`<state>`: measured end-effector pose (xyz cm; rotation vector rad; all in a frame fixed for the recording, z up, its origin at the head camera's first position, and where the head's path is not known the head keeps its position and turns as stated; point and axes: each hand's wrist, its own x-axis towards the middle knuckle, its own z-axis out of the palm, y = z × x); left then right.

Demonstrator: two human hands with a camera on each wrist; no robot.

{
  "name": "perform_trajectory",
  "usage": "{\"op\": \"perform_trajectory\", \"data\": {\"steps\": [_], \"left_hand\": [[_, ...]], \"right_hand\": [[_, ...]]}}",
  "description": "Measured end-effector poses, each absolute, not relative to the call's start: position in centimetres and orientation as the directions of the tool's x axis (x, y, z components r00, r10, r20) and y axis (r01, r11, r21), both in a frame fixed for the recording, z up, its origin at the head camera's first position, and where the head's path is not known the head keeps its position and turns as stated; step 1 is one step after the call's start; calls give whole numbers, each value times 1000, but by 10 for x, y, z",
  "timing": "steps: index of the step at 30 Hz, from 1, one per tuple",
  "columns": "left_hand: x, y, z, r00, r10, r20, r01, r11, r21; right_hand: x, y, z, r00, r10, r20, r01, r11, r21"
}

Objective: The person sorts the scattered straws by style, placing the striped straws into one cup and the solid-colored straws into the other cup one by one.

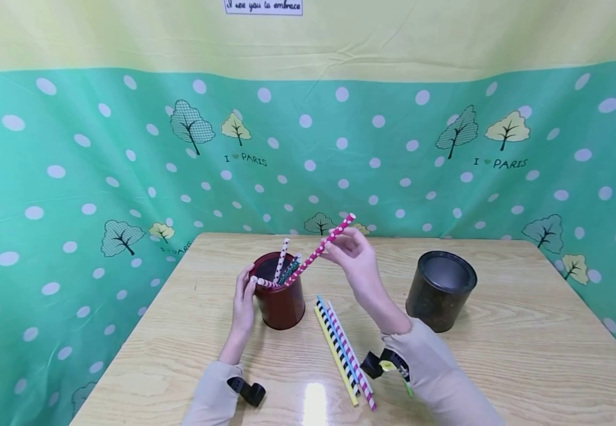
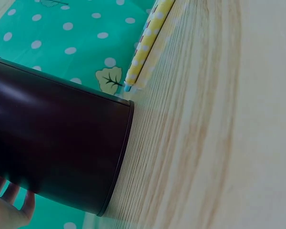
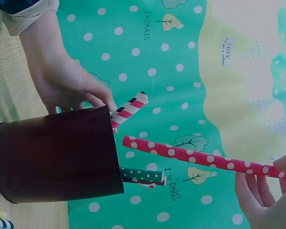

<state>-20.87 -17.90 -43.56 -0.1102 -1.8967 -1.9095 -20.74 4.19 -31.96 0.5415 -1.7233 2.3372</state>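
A dark red can (image 1: 281,309) stands upright, left of the table's middle. My left hand (image 1: 242,303) grips its left side, with the thumb near the rim in the right wrist view. Between thumb and fingers my right hand (image 1: 360,263) pinches a pink paper straw (image 3: 200,157) with white dots. The straw slants, its lower end just outside the can's mouth in the right wrist view. Inside the can lean a white dotted straw (image 1: 281,259), a dark green dotted straw (image 3: 140,175) and a striped straw (image 3: 130,110).
Several paper straws lie side by side on the table (image 1: 206,307): a yellow straw (image 1: 336,358), blue, black-striped and pink-striped ones (image 1: 358,374). A black can (image 1: 441,299) stands to the right. A green dotted curtain (image 1: 339,165) hangs behind. Each wrist wears a black camera (image 1: 248,390).
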Motion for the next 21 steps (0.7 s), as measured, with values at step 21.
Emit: {"op": "perform_trajectory", "data": {"steps": [21], "left_hand": [[-216, -182, -445, -886, -241, 396, 396, 54, 917]], "right_hand": [[-214, 18, -324, -938, -99, 332, -302, -233, -924]]}}
